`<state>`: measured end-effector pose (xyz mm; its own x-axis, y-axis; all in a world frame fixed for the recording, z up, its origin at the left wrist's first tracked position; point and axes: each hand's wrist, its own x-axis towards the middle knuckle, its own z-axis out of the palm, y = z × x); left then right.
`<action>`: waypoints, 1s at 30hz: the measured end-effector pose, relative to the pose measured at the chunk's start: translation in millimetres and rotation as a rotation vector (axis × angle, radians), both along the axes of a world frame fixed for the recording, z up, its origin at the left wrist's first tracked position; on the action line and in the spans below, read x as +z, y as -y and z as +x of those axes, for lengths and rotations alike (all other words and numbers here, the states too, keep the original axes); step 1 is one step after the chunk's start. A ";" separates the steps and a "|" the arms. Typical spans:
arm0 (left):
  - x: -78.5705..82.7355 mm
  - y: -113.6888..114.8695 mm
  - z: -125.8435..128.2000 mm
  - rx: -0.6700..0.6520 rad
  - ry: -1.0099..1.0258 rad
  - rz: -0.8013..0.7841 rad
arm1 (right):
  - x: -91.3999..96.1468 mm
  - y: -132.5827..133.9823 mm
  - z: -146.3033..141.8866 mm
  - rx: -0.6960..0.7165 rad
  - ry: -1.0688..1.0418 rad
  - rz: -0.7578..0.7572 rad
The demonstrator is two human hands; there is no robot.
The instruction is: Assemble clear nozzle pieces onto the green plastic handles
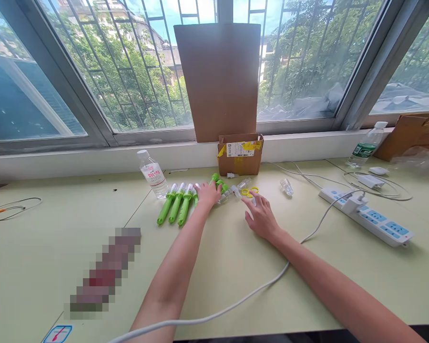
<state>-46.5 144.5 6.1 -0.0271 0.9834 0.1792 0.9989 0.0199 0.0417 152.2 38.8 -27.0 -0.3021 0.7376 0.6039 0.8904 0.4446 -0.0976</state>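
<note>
My left hand (208,194) reaches over the right end of a row of green tubes with clear caps (175,204), its fingers apart. Beyond its fingertips lie small green parts (216,178), partly hidden by the hand. Clear plastic pieces (226,196) lie just to the right of it. My right hand (261,216) hovers or rests close to the table, fingers spread; I cannot tell whether it touches the surface. By its fingertips is a yellow piece with rings (249,192), and a white piece (236,191) lies beside that.
A small cardboard box (240,164) stands at the back. Water bottles stand at left (153,176) and right (367,145). A power strip (366,216) lies at right, its white cable (271,281) crossing the table and both forearms' area. A clear plastic piece (286,187) lies nearby.
</note>
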 end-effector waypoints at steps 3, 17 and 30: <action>-2.1 -2.8 -0.6 0.013 0.005 -0.014 | 0.0 0.3 -0.4 -0.006 0.006 -0.005; 15.0 27.0 -4.7 -0.051 0.151 0.314 | -2.6 -0.9 -0.9 -0.028 0.027 -0.024; -2.4 119.2 4.8 -0.509 0.187 0.441 | -7.4 -2.2 0.5 -0.066 0.049 -0.039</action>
